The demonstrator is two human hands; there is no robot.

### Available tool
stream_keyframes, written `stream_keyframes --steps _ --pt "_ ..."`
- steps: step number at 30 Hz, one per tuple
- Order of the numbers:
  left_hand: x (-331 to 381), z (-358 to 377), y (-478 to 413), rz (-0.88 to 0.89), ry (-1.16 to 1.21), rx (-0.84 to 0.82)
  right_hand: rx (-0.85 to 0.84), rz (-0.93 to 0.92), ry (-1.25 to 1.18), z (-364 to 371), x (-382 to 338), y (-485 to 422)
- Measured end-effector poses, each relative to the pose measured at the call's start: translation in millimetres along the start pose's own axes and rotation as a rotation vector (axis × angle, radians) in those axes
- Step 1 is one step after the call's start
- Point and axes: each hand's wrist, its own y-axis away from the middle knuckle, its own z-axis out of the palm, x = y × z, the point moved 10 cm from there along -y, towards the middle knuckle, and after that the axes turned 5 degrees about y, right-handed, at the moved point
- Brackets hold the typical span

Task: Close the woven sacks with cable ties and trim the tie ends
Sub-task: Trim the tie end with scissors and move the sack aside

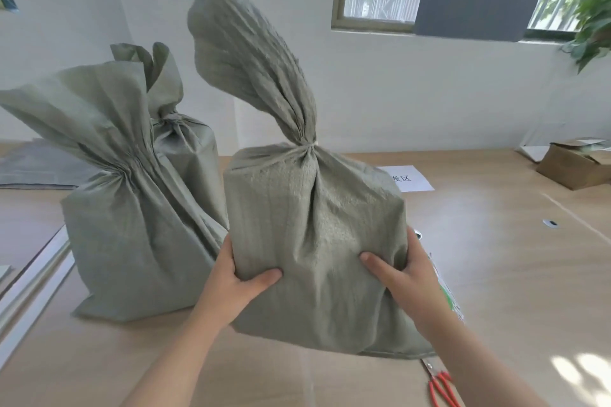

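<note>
Left hand (239, 277) and right hand (405, 277) each grip a lower side of the front sack (314, 208), thumbs on its face and fingers hidden behind. It stands upright near the worktop (496, 274) front edge, neck cinched by what looks like a pale cable tie (313, 143). A second sack (132, 225) and a third sack (185, 149) stand toward the left edge, and red-handled scissors (441, 385) lie at the front right.

You saw that the nearest sack (314, 241) was a dull grey-green with a fine woven texture. The left sack (132, 241) and the back sack (185, 149) were the same shade. A whitish tie (313, 143) ringed the nearest one's neck. Your counter (496, 274) was light tan. The scissors (441, 387) had red handles, the paper (410, 178) was white with black characters, the box (575, 168) brown, the plant (591, 20) green, and the wall (396, 82) white.
</note>
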Motion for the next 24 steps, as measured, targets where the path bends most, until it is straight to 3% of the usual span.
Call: stream_keyframes --steps 11,17,24 --pt "73.2 48.4 -143.6 0.175 -0.150 -0.036 0.031 -0.145 0.110 -47.0 -59.0 -171.5" --pt "74.3 86.0 -238.0 0.235 -0.181 0.034 -0.101 -0.120 0.114 -54.8 -28.2 -289.1" --pt "24.7 114.9 -352.1 0.263 -0.245 0.089 -0.229 -0.096 0.194 -34.6 41.4 -407.4"
